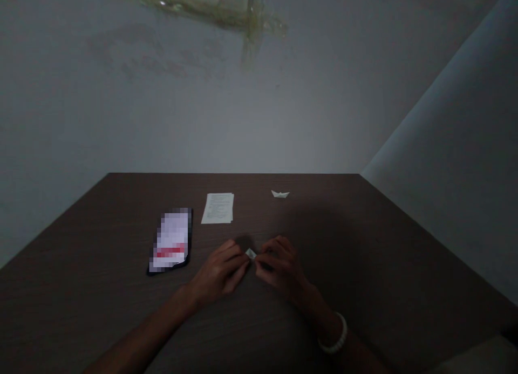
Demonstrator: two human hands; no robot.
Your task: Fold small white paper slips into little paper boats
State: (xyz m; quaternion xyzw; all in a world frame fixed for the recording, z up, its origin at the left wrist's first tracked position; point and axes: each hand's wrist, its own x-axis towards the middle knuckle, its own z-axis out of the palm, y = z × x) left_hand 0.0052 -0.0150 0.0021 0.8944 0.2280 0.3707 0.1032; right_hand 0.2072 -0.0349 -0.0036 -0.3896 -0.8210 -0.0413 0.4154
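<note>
Between my two hands is a small piece of folded white paper, its pointed top showing and its sides covered by fingertips. My left hand pinches it from the left, thumb and fingers pressed together. From the right, my right hand pinches the other side with curled fingers. A pale beaded bracelet circles my right wrist. Farther back on the table stands a small white paper boat.
A stack of printed paper sheets lies beyond my left hand. Left of it rests a phone with a lit, blurred screen. The dark wooden table meets a grey wall at the back and another at the right.
</note>
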